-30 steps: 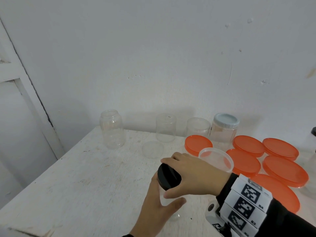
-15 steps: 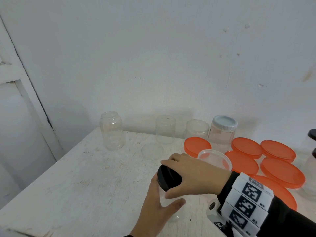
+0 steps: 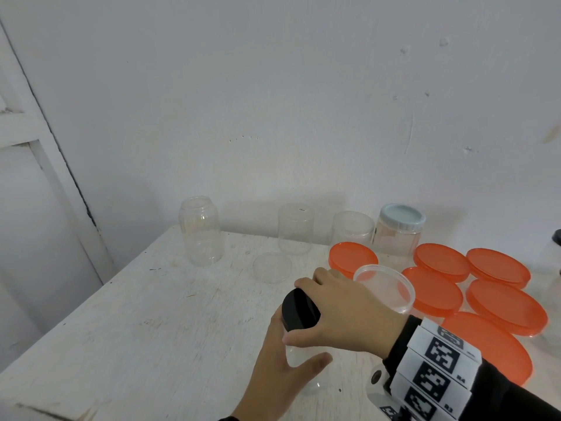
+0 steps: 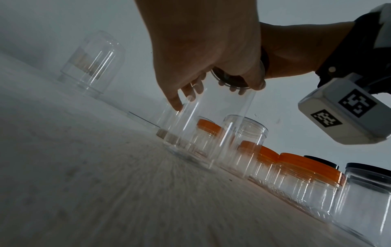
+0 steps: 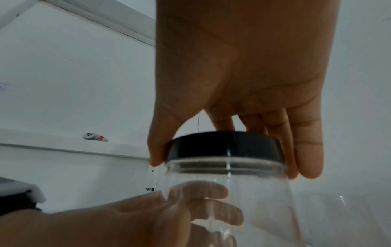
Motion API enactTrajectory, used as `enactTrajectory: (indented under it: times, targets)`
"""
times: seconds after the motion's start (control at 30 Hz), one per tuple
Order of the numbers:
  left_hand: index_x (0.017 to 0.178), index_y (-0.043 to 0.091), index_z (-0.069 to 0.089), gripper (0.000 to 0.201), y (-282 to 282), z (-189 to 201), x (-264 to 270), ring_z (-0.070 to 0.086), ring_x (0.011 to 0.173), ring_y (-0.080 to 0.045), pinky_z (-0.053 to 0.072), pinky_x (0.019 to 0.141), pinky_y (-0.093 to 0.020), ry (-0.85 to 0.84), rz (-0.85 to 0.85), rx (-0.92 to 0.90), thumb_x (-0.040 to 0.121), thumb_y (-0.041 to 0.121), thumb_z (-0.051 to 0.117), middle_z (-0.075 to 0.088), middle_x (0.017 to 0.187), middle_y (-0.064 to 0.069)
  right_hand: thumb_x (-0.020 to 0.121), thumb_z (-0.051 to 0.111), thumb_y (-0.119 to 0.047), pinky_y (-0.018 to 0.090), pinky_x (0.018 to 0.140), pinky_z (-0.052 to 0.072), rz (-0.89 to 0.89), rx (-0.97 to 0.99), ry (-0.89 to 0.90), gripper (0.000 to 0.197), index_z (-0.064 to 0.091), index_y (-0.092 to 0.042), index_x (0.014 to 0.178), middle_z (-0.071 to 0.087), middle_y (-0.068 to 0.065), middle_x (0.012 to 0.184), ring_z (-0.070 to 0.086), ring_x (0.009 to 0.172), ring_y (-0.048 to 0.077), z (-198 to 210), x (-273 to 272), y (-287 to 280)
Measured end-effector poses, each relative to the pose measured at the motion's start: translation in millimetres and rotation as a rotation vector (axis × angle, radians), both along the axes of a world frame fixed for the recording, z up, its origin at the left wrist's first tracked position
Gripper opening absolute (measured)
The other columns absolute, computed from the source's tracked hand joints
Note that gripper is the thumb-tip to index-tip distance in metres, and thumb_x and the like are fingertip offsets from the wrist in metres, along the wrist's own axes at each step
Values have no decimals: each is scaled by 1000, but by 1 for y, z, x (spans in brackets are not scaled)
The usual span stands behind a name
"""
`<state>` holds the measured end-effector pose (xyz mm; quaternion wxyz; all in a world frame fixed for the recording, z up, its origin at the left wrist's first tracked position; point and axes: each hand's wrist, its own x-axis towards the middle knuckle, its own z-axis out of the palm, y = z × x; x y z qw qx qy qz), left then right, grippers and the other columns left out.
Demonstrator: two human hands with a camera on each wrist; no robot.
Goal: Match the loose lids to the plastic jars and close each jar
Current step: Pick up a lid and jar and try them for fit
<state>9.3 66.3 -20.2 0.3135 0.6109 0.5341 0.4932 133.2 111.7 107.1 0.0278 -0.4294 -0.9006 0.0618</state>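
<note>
A clear plastic jar point(image 3: 299, 357) stands on the white table point(image 3: 170, 323) near its front edge. A black lid point(image 3: 299, 308) sits on the jar's mouth. My right hand point(image 3: 337, 314) grips that black lid point(image 5: 224, 146) from above, thumb on one side and fingers on the other. My left hand point(image 3: 282, 369) wraps round the jar's wall point(image 5: 222, 205) below the lid. In the left wrist view the jar point(image 4: 203, 127) rests on the table with the right hand point(image 4: 211, 50) over its top.
Open clear jars point(image 3: 200, 232) point(image 3: 296, 229) point(image 3: 352, 227) and a jar with a pale blue lid point(image 3: 400, 229) line the wall. A loose clear lid point(image 3: 272, 266), several orange lids point(image 3: 498, 305) and an open tub point(image 3: 384, 287) lie to the right. A black-lidded jar point(image 4: 363, 197) stands at far right.
Both hands stay on the jar and black lid; the right hand's grip looks slightly shifted round the lid. The jar has not moved on the table.
</note>
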Motion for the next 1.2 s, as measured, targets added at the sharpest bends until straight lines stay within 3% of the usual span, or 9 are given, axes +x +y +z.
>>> enactTrajectory:
  times: [0.2,0.4,0.53,0.63,0.7,0.83,0.9,0.97,1.2]
  targets:
    - [131,49,27,82,-1,-1,1,39,121,17,34,92,1,-1,17,-1,64,50,74,42,129,34,75,57,-69,32,89,45,62,-133,40,75,39,-29,135,43,-9,119,41,106,11,2,6,3]
    - [131,51,27,82,-1,-1,2,38,122,18,34,89,3,-10,9,5,61,59,70,37,125,46,72,52,-76,27,79,42,43,-50,57,77,39,-33,134,43,-11,111,42,100,9,-4,6,3]
    - [121,70,22,78,-2,1,3,32,118,27,29,80,10,-15,12,25,64,55,72,31,123,53,67,49,-81,26,79,43,-35,-30,105,79,42,-33,129,41,-12,106,42,98,9,-11,4,0]
    - [115,81,17,78,-3,3,4,32,118,27,28,81,10,-12,20,28,61,59,70,32,125,52,67,48,-79,26,79,43,-66,-41,126,77,41,-32,128,40,-12,107,40,100,9,-14,2,-2]
    - [120,76,20,79,-3,3,4,33,120,25,28,83,9,-15,12,39,64,56,72,33,127,49,70,49,-77,27,81,43,-60,-56,135,76,40,-31,130,39,-11,109,39,102,10,-15,2,-2]
    - [129,49,30,81,-1,-2,4,38,119,22,32,85,6,1,36,41,69,32,82,41,122,45,76,56,-68,29,95,40,46,-185,150,78,29,-35,142,35,-15,124,35,114,9,-12,8,2]
    - [133,44,31,83,-1,-2,3,40,121,17,34,88,3,-20,21,36,67,36,80,44,124,40,79,61,-59,27,100,37,139,-228,130,76,28,-38,144,32,-19,131,30,119,6,-7,13,6]
    - [133,45,28,84,-2,0,3,39,122,17,33,89,2,-43,0,27,63,47,75,41,125,43,80,63,-52,25,101,35,194,-243,113,74,29,-40,145,31,-21,133,27,120,3,-2,16,10]
    - [132,45,27,83,-1,2,0,39,121,18,34,89,1,-45,-36,-2,62,53,71,42,123,42,80,61,-58,32,93,43,189,-143,6,70,33,-40,141,39,-14,125,36,112,9,5,10,10]
